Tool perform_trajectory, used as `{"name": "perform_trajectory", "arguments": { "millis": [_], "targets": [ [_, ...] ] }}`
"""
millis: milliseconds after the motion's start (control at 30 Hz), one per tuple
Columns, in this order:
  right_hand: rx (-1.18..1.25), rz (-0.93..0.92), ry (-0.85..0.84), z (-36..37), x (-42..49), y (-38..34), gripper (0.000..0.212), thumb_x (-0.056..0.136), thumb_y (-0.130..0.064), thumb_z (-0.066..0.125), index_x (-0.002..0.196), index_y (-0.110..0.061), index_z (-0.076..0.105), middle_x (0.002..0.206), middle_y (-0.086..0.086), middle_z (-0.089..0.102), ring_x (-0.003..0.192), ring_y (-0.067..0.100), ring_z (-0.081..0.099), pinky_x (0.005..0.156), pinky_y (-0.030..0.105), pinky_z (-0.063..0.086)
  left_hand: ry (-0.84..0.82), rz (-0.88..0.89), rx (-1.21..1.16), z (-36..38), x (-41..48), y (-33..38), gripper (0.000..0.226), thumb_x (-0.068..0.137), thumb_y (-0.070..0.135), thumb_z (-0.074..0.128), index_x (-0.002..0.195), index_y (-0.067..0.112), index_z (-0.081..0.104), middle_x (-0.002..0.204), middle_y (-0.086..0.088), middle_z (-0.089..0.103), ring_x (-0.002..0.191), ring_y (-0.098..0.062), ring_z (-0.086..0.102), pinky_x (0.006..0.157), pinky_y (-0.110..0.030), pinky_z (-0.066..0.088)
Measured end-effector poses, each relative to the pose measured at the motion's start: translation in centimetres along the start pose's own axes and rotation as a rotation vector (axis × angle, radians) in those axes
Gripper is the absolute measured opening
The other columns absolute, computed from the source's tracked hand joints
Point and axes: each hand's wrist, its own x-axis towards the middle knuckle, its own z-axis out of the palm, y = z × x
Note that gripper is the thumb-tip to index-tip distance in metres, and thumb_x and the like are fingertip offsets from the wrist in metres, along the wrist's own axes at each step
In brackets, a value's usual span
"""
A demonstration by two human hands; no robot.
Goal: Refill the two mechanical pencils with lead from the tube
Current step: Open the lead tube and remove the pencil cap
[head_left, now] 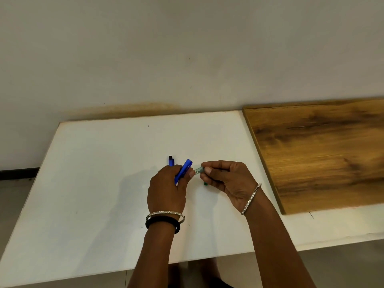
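My left hand (167,187) grips a blue mechanical pencil (185,168) that slants up to the right, its top end free above the fingers. A second blue pencil (171,160) with a dark tip sticks out behind that hand; whether the hand holds it or it lies on the table I cannot tell. My right hand (226,177) pinches a small greenish clear lead tube (199,169). The left thumb touches the tube's left end, close to the slanted pencil. A small green bit (206,184) shows under the right fingers.
A white table (93,183) carries everything, with its front edge near me and its left edge slanting away. A wooden board (320,154) lies on the right side. A plain wall stands behind.
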Motion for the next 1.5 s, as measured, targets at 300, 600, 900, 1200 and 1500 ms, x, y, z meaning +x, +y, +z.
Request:
{"name": "perform_trajectory", "arguments": {
  "millis": [300, 600, 900, 1200, 1500],
  "targets": [
    [-0.006, -0.052, 0.003, 0.2, -0.1, -0.1, 0.014, 0.082, 0.003, 0.067, 0.096, 0.006, 0.071, 0.083, 0.020, 0.073, 0.065, 0.021, 0.071, 0.067, 0.025, 0.061, -0.035, -0.029, -0.051, 0.0, 0.2, -0.3, 0.031, 0.082, 0.046, 0.066, 0.088, 0.017, 0.073, 0.058, 0.012, 0.048, 0.052, -0.008, 0.044, 0.051, -0.017, 0.032],
    [-0.081, -0.142, 0.057, 0.3, 0.0, -0.3, 0.011, 0.086, -0.002, 0.066, 0.095, 0.003, 0.070, 0.083, 0.022, 0.072, 0.065, 0.021, 0.070, 0.066, 0.026, 0.061, -0.120, -0.099, -0.129, 0.0, 0.5, -0.5, 0.028, 0.080, 0.046, 0.068, 0.086, 0.020, 0.075, 0.074, -0.001, 0.070, 0.063, -0.017, 0.057, 0.055, -0.016, 0.038],
    [-0.131, -0.174, 0.095, 0.3, 0.3, -0.3, 0.009, 0.089, -0.008, 0.065, 0.092, -0.002, 0.071, 0.084, 0.018, 0.072, 0.071, 0.023, 0.069, 0.066, 0.026, 0.061, -0.161, -0.122, -0.164, -0.1, 0.3, -0.4, 0.020, 0.080, 0.043, 0.070, 0.082, 0.023, 0.074, 0.075, 0.002, 0.071, 0.067, -0.015, 0.062, 0.057, -0.015, 0.038],
    [-0.141, -0.181, 0.142, 0.2, 0.5, -0.2, 0.018, 0.090, -0.019, 0.065, 0.095, -0.002, 0.070, 0.081, 0.012, 0.073, 0.070, 0.018, 0.070, 0.062, 0.022, 0.059, -0.208, -0.100, -0.150, -0.2, 0.2, -0.3, 0.015, 0.080, 0.045, 0.069, 0.073, 0.031, 0.069, 0.071, 0.001, 0.071, 0.070, -0.020, 0.066, 0.060, -0.019, 0.045],
    [-0.182, -0.254, 0.291, -0.4, 1.0, -0.2, 0.012, 0.091, -0.020, 0.064, 0.089, -0.009, 0.069, 0.079, 0.009, 0.073, 0.069, 0.018, 0.070, 0.064, 0.027, 0.058, -0.284, -0.121, -0.107, -0.1, 0.1, -0.7, 0.013, 0.083, 0.040, 0.068, 0.079, 0.028, 0.072, 0.069, 0.008, 0.070, 0.060, -0.011, 0.060, 0.062, -0.021, 0.046]
  ]
}}
